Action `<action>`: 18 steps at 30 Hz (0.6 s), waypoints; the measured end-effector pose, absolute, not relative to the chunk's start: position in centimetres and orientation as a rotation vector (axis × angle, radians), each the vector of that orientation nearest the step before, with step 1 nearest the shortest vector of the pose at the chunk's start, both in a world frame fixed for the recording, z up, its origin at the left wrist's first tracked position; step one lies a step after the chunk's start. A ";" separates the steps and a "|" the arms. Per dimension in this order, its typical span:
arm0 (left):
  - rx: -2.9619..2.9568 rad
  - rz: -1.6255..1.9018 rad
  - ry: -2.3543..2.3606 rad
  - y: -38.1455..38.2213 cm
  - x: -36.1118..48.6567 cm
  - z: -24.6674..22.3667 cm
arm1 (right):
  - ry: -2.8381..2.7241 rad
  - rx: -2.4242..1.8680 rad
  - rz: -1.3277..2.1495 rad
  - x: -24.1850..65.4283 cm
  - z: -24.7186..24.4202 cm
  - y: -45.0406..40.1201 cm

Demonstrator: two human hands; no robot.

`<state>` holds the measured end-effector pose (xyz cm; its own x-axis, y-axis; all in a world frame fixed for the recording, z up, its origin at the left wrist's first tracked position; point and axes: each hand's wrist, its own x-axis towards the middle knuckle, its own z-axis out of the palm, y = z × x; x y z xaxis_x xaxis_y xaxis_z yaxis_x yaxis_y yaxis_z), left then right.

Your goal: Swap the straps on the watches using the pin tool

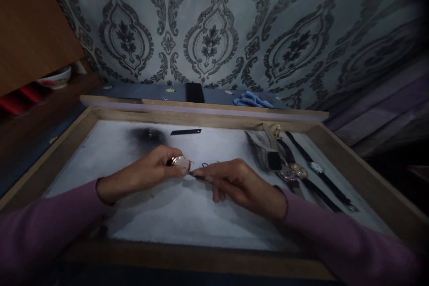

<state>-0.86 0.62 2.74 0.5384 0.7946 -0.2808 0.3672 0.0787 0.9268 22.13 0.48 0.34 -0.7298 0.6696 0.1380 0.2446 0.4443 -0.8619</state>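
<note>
My left hand [147,172] is closed around a round watch case [181,162] with a gold-coloured rim, its thumb at the lower edge. Just right of it, my right hand [239,181] pinches a slim pointed tool [197,175], whose exact kind the fingers partly hide. The tool's tip is at the lower right edge of the watch case, touching or very close. A small dark loop [205,165] shows on the white surface behind my right fingers. Farther back lies a black blade-like strip [186,132].
Several watches, including a square-faced one [274,161] and one with a black strap [317,167], lie at the right inside the wooden-rimmed tray [214,121]. Behind the tray are a dark flat phone-like object [195,93] and a blue cloth [252,99].
</note>
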 end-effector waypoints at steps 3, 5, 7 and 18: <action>1.527 0.441 1.023 0.9 -1.0 2.6 | -2.237 -0.771 1.205 22.0 0.4 0.2; 1.509 0.446 1.014 1.0 -1.1 2.7 | -2.196 -0.781 1.242 22.0 0.4 0.3; 1.495 0.455 1.008 1.0 -1.1 2.9 | -2.143 -0.776 1.297 22.0 0.3 0.4; 1.444 0.464 1.013 1.3 -1.2 2.6 | -2.043 -0.786 1.375 21.9 -0.4 0.9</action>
